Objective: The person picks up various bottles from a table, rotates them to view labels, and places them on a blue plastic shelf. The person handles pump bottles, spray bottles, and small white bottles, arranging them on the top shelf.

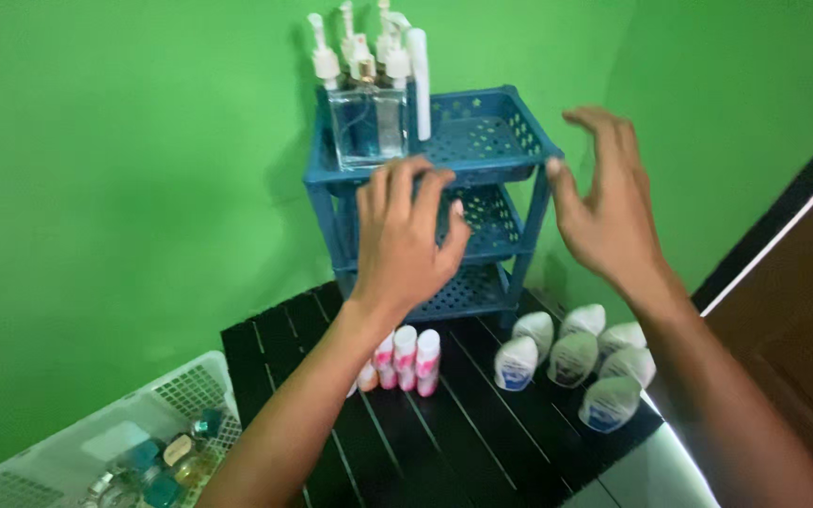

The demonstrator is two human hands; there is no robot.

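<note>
Three-tier blue rack (482,132), pump bottles (366,103) on top, white basket (68,442)

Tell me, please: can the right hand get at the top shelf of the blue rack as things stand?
Probably yes. The right hand hovers open beside the top shelf of the blue rack, whose right half is bare; the bottles stand at its left.

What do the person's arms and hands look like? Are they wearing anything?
Both arms are bare, with no sleeves in view. The left hand and right hand wear no gloves, rings, watch or bracelet that I can see. Fingernails look short and plain.
</note>
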